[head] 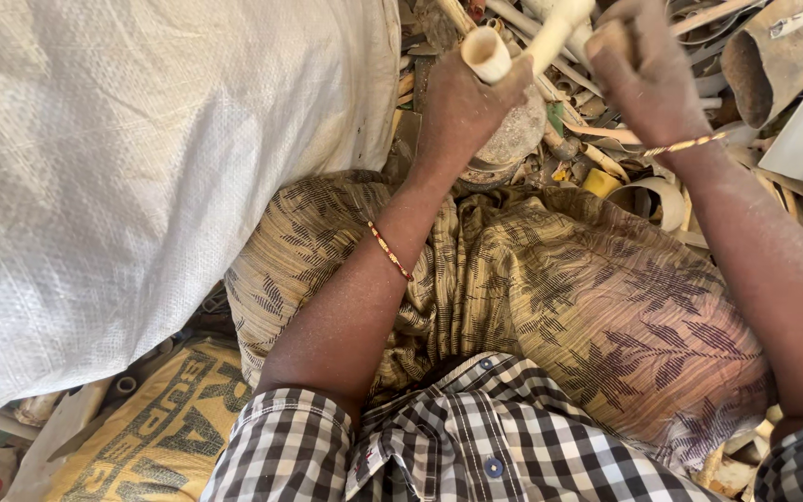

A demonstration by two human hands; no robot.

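Scrap covers the far ground: a heap of cut cream and grey plastic pipe offcuts (pixel 606 158), curled strips and bent fittings fills the far right of the scene, and a big white woven plastic sack (pixel 141 186) takes up the whole left side. Near left, under the sack, lies a yellow printed woven bag (pixel 155 437). We see a person seated low, a tan leaf-patterned cloth (pixel 559 307) over the lap and a black-and-white checked shirt (pixel 476 446) at the near edge.

Both arms reach far, out over the heap, so the work sits just beyond the knees, probably so that offcuts can drop straight among the scrap. The left hand (pixel 467 102) is closed round a short cream plastic pipe piece (pixel 487 53), with its open round end tipped up towards us; the fingers wrap its lower part, so only the mouth shows. A thin red and gold thread bracelet (pixel 389 251) crosses that forearm. The right hand (pixel 643 74) is closed in a fist as well, seemingly on one end of a longer cream pipe length (pixel 555 33) that slants between the two hands, though the grip itself is hidden behind the knuckles. A similar thread band (pixel 685 144) circles the right wrist. The two pipe pieces lie just beside each other at the far edge; we cannot tell whether they touch.
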